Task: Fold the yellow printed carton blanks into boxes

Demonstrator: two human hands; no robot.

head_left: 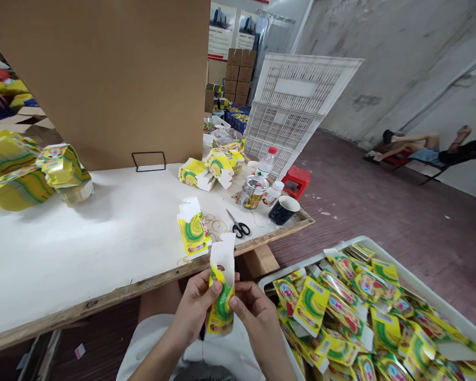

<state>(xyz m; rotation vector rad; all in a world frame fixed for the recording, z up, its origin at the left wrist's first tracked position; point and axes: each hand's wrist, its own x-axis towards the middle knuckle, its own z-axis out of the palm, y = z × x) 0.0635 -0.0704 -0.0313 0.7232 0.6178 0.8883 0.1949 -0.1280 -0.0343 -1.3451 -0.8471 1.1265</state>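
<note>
A small yellow and green carton (223, 301) stands upright between my two hands above my lap, its white top flaps open. My left hand (196, 304) pinches its left side, thumb on the printed front. On the other side my right hand (256, 312) grips the lower right edge between thumb and curled fingers. Just beyond, on the table, lies a flattened carton (194, 233) with the same print. Rubber bands (214, 225) and a pair of black-handled scissors (240, 227) lie to its right.
Right of me, a white bin (367, 242) is heaped with printed cartons. Bundles of flat cartons (65, 169) sit at the table's left, more (210, 172) at the back. A dark mug (284, 210) and a jar (254, 191) stand near the right edge. Someone reclines far right.
</note>
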